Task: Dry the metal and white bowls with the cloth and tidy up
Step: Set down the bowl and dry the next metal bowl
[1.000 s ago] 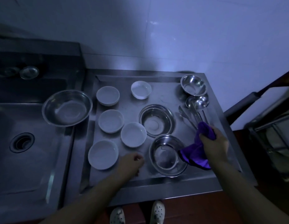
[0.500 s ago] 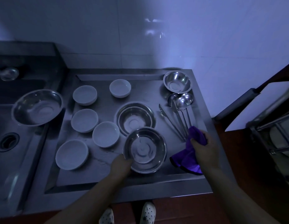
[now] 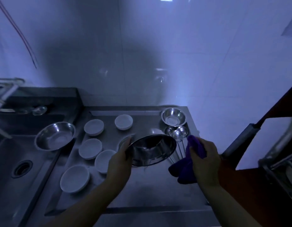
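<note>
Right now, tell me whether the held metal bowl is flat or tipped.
Tipped: the left hand holds the metal bowl off the counter, opening angled.

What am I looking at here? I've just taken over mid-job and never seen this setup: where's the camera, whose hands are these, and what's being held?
There is no machine: a person works bare-handed, and the single wide-angle camera sits on their head, looking down. The left hand grips the rim of a metal bowl, lifted and tilted above the steel drainboard. The right hand holds a purple cloth, not yet touching that bowl. On the drainboard lie five white bowls, such as the nearest one, a small metal bowl at the back right, and ladles beside it. A larger metal bowl rests at the edge of the sink on the left.
</note>
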A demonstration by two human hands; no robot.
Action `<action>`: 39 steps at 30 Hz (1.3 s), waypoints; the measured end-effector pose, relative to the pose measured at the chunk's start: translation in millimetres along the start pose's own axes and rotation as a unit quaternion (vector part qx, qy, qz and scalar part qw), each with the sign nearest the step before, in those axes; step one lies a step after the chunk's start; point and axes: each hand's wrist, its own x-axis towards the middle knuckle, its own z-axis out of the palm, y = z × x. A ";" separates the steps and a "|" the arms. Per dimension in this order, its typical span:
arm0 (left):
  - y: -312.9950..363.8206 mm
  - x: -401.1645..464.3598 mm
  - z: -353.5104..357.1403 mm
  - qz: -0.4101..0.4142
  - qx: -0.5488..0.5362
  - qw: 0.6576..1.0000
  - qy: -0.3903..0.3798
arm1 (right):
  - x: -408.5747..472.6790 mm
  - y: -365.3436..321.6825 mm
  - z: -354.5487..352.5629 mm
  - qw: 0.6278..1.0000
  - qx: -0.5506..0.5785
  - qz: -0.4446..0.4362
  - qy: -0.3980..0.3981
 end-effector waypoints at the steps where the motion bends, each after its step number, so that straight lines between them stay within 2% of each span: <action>1: 9.2 -2.0 -4.0 0.008 -0.018 1.000 0.008 | -0.3 -7.9 -0.7 0.999 -0.003 -0.043 0.014; 4: 31.1 -7.5 -13.2 0.026 -0.051 0.998 0.032 | -3.6 -30.1 2.2 0.980 -0.009 -0.189 0.067; 7: 50.6 -14.9 -20.2 0.044 -0.084 0.995 0.042 | -5.8 -50.4 9.4 0.941 0.009 -0.325 0.096; 9: 62.2 -19.4 -23.3 0.049 -0.099 0.993 0.051 | -5.7 -60.4 18.1 0.918 -0.026 -0.384 0.099; 11: 71.4 -23.1 -26.1 0.059 -0.100 0.991 0.062 | -4.7 -70.8 29.9 0.914 -0.120 -0.378 0.078; 14: 80.0 -23.9 -30.2 0.063 -0.115 0.990 0.059 | -9.8 -88.1 47.8 0.926 -0.238 -0.289 -0.041; 17: 84.3 -22.7 -38.0 0.013 -0.214 0.976 0.048 | -26.1 -102.1 62.8 0.936 -0.189 -0.236 -0.180; 20: 83.6 -20.5 -52.4 -0.017 -0.289 0.955 0.062 | -40.2 -118.2 72.3 0.931 -0.155 -0.252 -0.213; 22: 82.3 -18.2 -64.6 -0.030 -0.301 0.951 0.062 | -42.5 -125.8 74.6 0.896 -0.210 -0.330 -0.213; 26: 77.7 -7.0 -86.9 -0.042 -0.279 0.958 0.046 | -33.9 -130.2 77.5 0.832 -0.265 -0.465 -0.147; 29: 70.5 6.0 -104.5 -0.013 -0.211 0.977 0.026 | -4.2 -119.7 71.5 0.757 -0.308 -0.567 -0.103; 31: 68.7 11.9 -116.0 0.006 -0.174 0.985 0.011 | 16.3 -116.9 64.7 0.721 -0.328 -0.602 -0.099; 32: 68.0 15.8 -120.2 0.008 -0.172 0.985 0.006 | 22.7 -117.8 63.4 0.715 -0.332 -0.607 -0.101; 35: 70.5 24.9 -125.4 0.018 -0.203 0.979 -0.004 | 21.6 -124.4 72.0 0.735 -0.345 -0.578 -0.083; 39: 72.0 29.2 -121.0 0.034 -0.226 0.973 -0.022 | -14.2 -131.0 99.7 0.807 -0.337 -0.484 -0.029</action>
